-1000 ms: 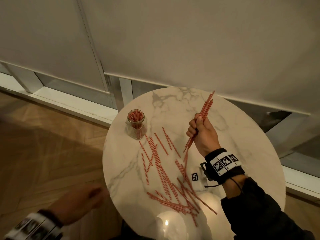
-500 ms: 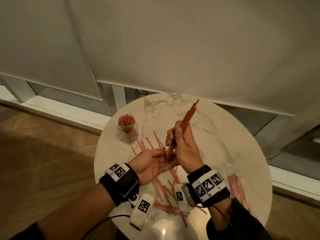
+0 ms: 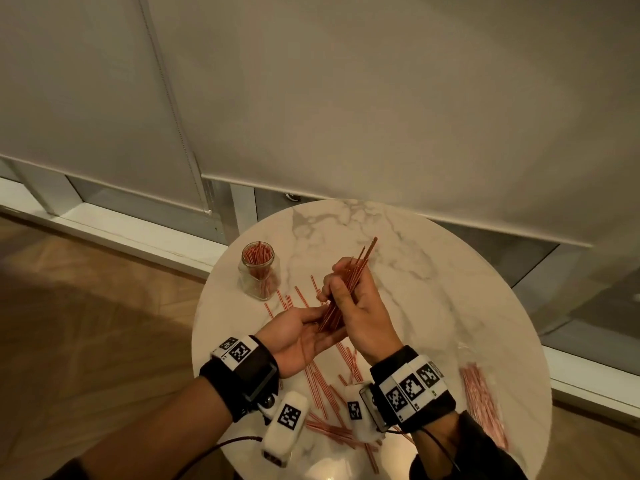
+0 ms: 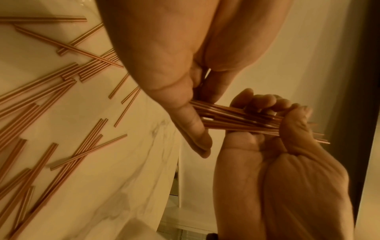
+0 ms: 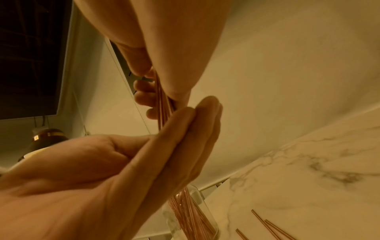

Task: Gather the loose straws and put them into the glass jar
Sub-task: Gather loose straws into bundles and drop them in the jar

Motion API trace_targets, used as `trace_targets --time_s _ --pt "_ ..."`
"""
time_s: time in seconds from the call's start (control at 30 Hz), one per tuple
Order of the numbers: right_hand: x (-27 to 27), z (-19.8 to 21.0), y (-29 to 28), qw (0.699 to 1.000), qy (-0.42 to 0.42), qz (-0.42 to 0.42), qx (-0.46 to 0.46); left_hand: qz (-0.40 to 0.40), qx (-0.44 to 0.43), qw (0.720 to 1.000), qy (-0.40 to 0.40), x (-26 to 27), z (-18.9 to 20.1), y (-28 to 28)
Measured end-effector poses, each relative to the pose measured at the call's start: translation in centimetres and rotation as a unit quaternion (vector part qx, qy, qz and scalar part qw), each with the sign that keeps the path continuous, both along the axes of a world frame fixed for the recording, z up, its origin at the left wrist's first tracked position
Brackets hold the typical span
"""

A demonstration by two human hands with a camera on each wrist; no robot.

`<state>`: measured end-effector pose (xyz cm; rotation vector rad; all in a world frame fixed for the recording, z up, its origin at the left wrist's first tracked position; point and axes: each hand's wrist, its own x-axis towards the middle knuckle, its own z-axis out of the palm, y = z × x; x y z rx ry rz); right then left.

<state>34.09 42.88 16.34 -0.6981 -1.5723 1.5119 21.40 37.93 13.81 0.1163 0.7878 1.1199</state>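
Note:
My right hand (image 3: 337,289) grips a bundle of red straws (image 3: 365,254) tilted above the marble table (image 3: 433,306). My left hand (image 3: 304,327) lies palm up with straight fingers, and the bundle's lower ends rest against it. In the left wrist view the bundle (image 4: 226,120) runs from my left hand (image 4: 185,121) into my right hand's curled fingers (image 4: 267,104). The right wrist view shows my right hand (image 5: 144,94) around the straws (image 5: 161,105) and my left hand (image 5: 180,138) below. The glass jar (image 3: 258,275) (image 5: 205,219) stands upright, holding several straws. Loose straws (image 3: 318,379) (image 4: 51,97) (image 5: 267,222) lie scattered.
A clear packet of straws (image 3: 483,407) lies near the table's right edge. Roller blinds (image 3: 381,98) and a white window sill (image 3: 121,226) stand close behind the table. Wooden floor (image 3: 86,323) lies to the left. The jar is near the table's left rim.
My left hand rose from beside the table and came palm up under the bundle. The bundle now sticks out less above my right hand. My right hand shifted slightly left.

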Motion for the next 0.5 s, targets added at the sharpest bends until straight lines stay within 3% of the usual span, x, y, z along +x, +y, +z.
trace_targets --time_s 0.27,0.5 --pt "-1.3 -0.2 0.0 1.000 -0.027 -0.010 -0.010 0.015 -0.004 1.000 -0.013 -1.0 -0.8 0.2" --pt "-2.4 -1.2 0.4 0.997 -0.058 0.039 -0.025 0.012 0.004 1.000 -0.003 -2.1 -1.5 0.2"
